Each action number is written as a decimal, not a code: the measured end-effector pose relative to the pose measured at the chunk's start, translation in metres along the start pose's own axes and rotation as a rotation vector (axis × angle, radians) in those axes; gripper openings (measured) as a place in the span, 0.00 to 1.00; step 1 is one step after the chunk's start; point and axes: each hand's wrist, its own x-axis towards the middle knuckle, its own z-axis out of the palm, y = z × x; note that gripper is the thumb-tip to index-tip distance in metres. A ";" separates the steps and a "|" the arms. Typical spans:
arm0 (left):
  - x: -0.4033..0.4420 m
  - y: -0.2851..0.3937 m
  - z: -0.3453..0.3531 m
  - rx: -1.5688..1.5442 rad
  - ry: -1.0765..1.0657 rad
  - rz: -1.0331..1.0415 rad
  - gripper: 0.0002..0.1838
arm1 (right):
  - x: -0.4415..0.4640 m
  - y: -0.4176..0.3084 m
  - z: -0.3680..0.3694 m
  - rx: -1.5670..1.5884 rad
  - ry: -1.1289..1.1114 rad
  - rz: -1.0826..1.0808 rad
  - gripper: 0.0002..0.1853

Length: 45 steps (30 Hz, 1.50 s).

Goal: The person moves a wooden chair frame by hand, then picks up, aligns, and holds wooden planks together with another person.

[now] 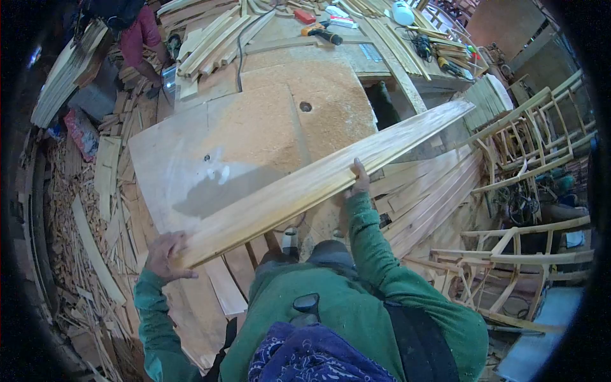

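A long, pale wooden plank is held at a slant in front of my body, its near end low on the left and its far end high on the right. At the lower left end, my left hand grips the wood, fingers over the end and thumb below. Around the near edge, right of the middle, my right hand is closed with its thumb upward; its other fingers are mostly hidden beneath. Under the plank lies a worktable covered partly with sawdust.
A yellow-black power tool and a red box lie at the back. Offcuts heap on the floor at left. Stacked boards and wooden frames stand at right. Another person's leg shows upper left.
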 end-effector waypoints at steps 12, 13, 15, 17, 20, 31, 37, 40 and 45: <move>0.128 0.055 0.063 -0.108 -0.057 0.245 0.61 | 0.031 0.027 -0.026 -0.002 0.039 0.052 0.26; 0.152 0.070 0.082 -0.088 -0.064 0.293 0.61 | 0.023 0.023 -0.019 -0.013 0.033 0.046 0.25; 0.187 0.119 0.094 -0.097 -0.133 0.300 0.60 | 0.017 0.019 -0.019 -0.035 0.027 0.045 0.25; 0.207 0.166 0.091 -0.152 -0.255 0.206 0.58 | 0.023 0.017 -0.028 -0.058 0.023 0.064 0.25; 0.226 0.162 0.109 -0.344 -0.297 0.324 0.56 | 0.028 0.001 -0.037 -0.128 -0.009 0.141 0.28; 0.241 0.176 0.081 -0.411 -0.533 0.184 0.52 | 0.180 -0.114 -0.106 0.087 -0.005 -0.109 0.36; 0.250 0.176 0.068 -0.449 -0.458 0.137 0.50 | 0.210 -0.122 -0.107 0.242 -0.106 -0.074 0.33; 0.256 0.172 0.062 -0.536 -0.462 0.092 0.50 | 0.213 -0.121 -0.102 0.201 -0.045 -0.068 0.32; 0.260 0.182 0.055 -0.617 -0.404 0.088 0.52 | 0.189 -0.143 -0.079 -0.012 -0.041 0.042 0.39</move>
